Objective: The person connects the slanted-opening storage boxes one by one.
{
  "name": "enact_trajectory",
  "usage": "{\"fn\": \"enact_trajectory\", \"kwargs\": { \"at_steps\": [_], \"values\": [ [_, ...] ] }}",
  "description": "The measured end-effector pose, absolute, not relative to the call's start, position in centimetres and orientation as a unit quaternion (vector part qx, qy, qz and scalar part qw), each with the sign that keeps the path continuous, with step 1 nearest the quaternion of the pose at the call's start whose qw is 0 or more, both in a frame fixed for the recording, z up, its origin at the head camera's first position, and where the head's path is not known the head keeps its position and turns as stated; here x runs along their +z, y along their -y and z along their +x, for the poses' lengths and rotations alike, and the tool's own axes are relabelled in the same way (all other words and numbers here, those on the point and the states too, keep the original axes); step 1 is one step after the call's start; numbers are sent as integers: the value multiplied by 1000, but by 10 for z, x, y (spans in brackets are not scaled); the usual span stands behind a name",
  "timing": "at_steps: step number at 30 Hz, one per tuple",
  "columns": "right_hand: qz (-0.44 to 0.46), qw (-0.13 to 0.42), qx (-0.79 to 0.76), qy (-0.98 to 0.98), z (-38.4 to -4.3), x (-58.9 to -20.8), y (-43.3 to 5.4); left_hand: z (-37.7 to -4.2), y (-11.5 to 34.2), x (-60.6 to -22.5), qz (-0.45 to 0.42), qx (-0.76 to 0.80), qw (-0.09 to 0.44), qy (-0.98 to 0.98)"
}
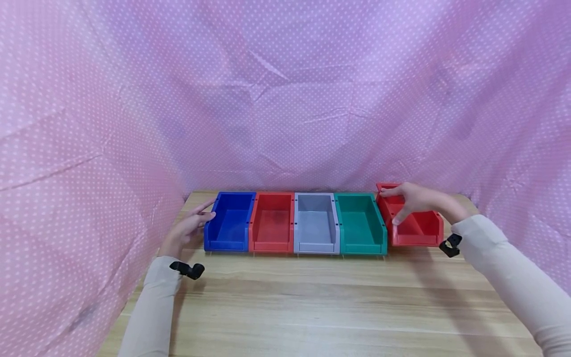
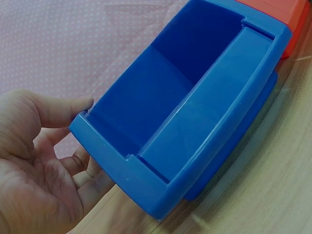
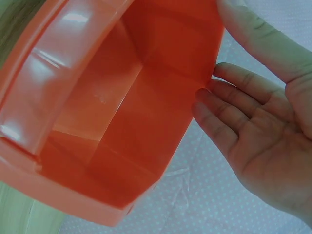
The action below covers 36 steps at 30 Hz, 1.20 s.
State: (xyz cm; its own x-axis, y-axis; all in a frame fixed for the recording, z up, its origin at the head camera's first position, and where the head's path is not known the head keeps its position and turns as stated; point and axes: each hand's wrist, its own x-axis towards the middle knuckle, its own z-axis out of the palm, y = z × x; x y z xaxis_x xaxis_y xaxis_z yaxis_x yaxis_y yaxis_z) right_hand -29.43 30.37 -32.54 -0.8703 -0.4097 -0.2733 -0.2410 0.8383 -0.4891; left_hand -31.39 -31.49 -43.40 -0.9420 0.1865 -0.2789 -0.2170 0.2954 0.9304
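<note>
At the left end of a row of joined bins is a blue bin. My left hand grips its outer side, the thumb at the rim and the other fingers against the outside wall. A red bin sits at the right end, slightly askew beside the green bin. My right hand reaches over this red bin and holds its wall, thumb on the near part and fingers farther back. In the right wrist view, the fingertips touch its edge, and the thumb's tip is cut off by the frame.
Between the blue and green bins stand another red bin and a grey bin. All bins rest along the far side of a wooden table. Pink dotted cloth hangs behind and at both sides.
</note>
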Motion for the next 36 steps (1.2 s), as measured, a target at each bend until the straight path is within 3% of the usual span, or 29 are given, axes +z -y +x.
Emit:
{"fn": "enact_trajectory", "kwargs": {
  "at_steps": [36],
  "values": [
    [-176, 173, -228, -942, -289, -343, -298, -315, 313, -439, -15, 598, 168, -783]
  ]
}}
